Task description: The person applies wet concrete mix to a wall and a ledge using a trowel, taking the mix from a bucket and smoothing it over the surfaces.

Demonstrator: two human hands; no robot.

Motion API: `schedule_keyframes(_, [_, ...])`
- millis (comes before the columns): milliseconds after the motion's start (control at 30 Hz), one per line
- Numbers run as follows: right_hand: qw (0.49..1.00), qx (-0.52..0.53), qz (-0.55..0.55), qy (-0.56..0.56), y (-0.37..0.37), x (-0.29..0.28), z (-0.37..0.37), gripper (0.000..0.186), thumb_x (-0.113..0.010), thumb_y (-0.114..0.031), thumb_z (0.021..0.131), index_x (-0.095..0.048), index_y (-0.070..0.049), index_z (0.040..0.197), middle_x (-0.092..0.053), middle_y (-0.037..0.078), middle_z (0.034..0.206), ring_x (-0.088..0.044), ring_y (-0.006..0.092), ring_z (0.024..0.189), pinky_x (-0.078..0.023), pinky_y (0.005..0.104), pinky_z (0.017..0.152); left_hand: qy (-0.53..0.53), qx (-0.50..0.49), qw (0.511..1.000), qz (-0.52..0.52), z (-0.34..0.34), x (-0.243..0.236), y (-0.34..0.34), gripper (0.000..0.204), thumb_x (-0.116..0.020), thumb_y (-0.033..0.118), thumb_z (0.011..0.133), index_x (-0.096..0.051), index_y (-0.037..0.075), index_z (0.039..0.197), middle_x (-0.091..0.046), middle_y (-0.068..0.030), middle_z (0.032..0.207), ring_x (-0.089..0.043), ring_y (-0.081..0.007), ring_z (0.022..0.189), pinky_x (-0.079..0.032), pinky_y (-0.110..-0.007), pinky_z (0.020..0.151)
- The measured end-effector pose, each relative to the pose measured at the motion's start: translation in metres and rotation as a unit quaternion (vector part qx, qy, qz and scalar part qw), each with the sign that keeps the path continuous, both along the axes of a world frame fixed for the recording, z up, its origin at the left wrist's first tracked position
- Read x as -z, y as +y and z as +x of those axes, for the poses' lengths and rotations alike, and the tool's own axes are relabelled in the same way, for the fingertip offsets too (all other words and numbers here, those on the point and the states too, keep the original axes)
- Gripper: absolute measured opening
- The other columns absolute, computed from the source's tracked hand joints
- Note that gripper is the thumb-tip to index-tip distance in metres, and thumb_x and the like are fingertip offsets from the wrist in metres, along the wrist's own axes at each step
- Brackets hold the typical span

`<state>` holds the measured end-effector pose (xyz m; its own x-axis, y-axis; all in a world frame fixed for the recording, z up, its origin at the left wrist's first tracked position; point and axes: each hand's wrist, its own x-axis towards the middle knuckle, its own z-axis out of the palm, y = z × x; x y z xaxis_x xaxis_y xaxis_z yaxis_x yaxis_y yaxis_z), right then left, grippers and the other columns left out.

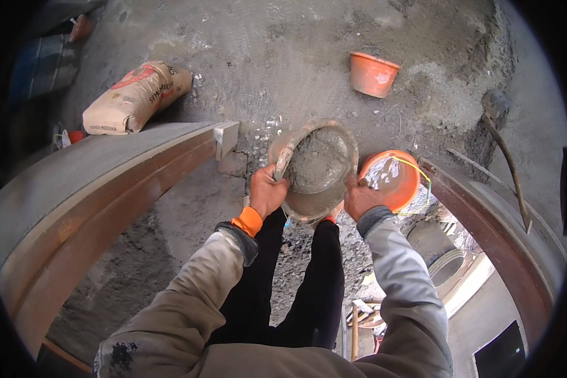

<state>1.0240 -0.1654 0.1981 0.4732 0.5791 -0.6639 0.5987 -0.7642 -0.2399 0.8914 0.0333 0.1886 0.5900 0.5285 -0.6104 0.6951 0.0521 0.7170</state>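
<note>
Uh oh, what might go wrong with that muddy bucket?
If the left fingers or right fingers slip, the muddy bucket could drop and spill its wet gray mix. The orange bucket with liquid inside sits close to the right fingers, so a bump might tip it. The stony ground around the legs looks uneven, so tripping is possible.

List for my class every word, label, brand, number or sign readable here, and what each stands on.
Brown paper sack: dark lettering on its side and near end, which I won't copy out.
Same sack: red printing along the top, partly creased.
Grey bucket: no writing I can make out.
Orange bucket at upper right: none legible.
</note>
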Motion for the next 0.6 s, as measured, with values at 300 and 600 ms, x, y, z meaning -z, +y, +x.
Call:
schedule_keyframes(300, [0.981, -0.146, 0.103, 0.076, -0.01, -0.154, -0.002, 0.041, -0.059, -0.021, 0.074, -0.05, -0.004, 0.111, -0.063, 0.019, 0.074, -0.062, 0.0351, 0.075, -0.048, 0.0451, 0.069, -0.03, -0.213, 0.976, -0.024, -0.061, -0.099, -0.054, 0.023, -0.057, 0.003, 0.069, -0.064, 0.001, 0.091, -0.065, -0.0102, 0.073, -0.06, -0.015, 0.069, -0.048, -0.031, 0.064])
schedule_keyframes(600, [0.922, -0.337, 0.08, 0.173, -0.029, -0.21, -0.037, 0.025, -0.06, -0.024, 0.072, -0.06, -0.005, 0.088, -0.062, 0.02, 0.075, -0.062, 0.0351, 0.076, -0.048, 0.0418, 0.069, 0.045, -0.378, 0.923, 0.062, -0.123, -0.235, -0.151, 0.04, -0.06, 0.023, 0.067, -0.064, 0.01, 0.104, -0.063, -0.0203, 0.096, -0.06, -0.0342, 0.094, -0.047, -0.039, 0.083])
